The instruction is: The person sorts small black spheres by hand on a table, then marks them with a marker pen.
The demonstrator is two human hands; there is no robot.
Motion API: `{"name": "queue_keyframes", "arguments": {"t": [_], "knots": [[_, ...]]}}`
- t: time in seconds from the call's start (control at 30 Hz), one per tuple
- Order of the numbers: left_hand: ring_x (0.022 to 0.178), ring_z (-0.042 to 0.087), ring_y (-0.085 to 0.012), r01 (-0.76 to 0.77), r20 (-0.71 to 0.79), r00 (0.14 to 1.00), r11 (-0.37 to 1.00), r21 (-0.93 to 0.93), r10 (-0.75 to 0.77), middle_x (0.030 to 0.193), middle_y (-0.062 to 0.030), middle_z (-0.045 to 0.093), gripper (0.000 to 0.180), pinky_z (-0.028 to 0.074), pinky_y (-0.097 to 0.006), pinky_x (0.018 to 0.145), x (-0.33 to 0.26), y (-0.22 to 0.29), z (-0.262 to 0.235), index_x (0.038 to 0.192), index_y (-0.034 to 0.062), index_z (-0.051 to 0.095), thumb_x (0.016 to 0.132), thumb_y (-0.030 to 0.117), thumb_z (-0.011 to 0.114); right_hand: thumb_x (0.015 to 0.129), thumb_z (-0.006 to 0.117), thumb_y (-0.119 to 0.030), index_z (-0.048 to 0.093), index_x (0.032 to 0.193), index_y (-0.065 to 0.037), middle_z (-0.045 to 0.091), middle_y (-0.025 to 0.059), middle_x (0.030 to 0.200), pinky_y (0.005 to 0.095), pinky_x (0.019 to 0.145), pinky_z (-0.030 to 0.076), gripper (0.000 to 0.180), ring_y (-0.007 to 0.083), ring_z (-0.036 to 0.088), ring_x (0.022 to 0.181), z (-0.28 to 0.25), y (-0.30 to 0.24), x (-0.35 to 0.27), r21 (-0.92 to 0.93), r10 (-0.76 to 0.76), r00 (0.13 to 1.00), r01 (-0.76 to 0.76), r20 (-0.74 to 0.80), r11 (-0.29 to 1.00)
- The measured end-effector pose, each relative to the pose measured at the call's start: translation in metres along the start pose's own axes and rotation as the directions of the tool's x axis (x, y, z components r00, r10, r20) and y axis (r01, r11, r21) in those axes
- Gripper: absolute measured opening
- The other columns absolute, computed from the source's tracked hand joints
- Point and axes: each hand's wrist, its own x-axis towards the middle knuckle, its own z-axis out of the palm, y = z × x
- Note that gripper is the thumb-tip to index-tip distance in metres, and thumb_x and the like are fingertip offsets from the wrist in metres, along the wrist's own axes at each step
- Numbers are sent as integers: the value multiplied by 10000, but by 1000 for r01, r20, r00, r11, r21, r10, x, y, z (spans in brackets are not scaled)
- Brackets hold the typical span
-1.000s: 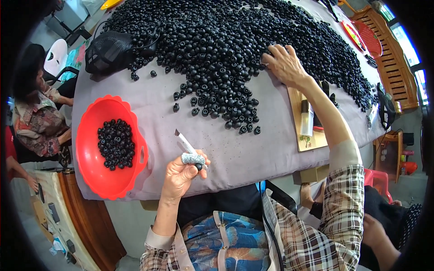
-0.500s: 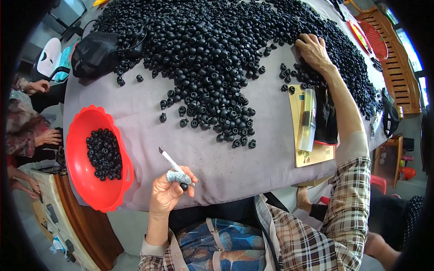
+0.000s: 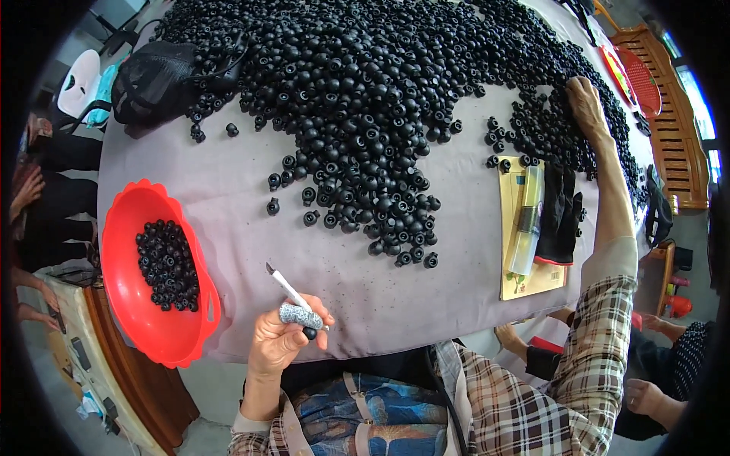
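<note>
Near the table's front edge, my left hand point(image 3: 280, 338) is closed round a white craft knife point(image 3: 287, 287), its dark blade pointing up and away to the left. A single black ball-shaped piece point(image 3: 309, 333) sits at the fingertips of that hand. Grey speckled wrapping point(image 3: 299, 316) covers one of its fingers. Far to the right, my right hand point(image 3: 587, 106) rests with curled fingers at the big heap of black ball-shaped pieces point(image 3: 357, 114). Its fingertips are partly hidden, so what they hold, if anything, does not show.
A red scalloped basin point(image 3: 125, 304) holding more black pieces stands at the left. On the right lie a yellow card pack point(image 3: 547, 287), a clear plastic case point(image 3: 525, 228) and a black glove-like cloth point(image 3: 557, 216). A black mesh cap point(image 3: 152, 83) is at back left. Other people sit around.
My right hand has moved right along the heap, away from the pieces near the pack. My left hand keeps its grip on the knife. The whole view has shifted slightly.
</note>
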Motion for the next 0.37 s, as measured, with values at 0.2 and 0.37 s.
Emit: {"name": "queue_keyframes", "arguments": {"t": [0.2, 0.37], "knots": [[802, 594, -252, 3, 2, 1000, 1000, -30, -3, 1052, -220, 544, 269, 531, -331, 648, 2, 0, 1, 1039, -27, 599, 816, 117, 641, 912, 434, -293, 503, 1179, -180, 455, 121, 1293, 409, 963, 367, 298, 325, 464, 1146, -5, 41, -22, -273, 137, 986, -106, 99, 956], [809, 595, -248, 1, 21, 1000, 1000, -26, -1, 1068, -223, 537, 270, 531, -344, 672, 0, -1, -4, 1061, -22, 590, 825, 103, 630, 896, 458, -353, 391, 1315, -338, 257, 91, 1447, 633, 1008, 216, 425, 369, 252, 1318, -23, -17, 9, -703, 616, 740, -286, 269, 651]]}}
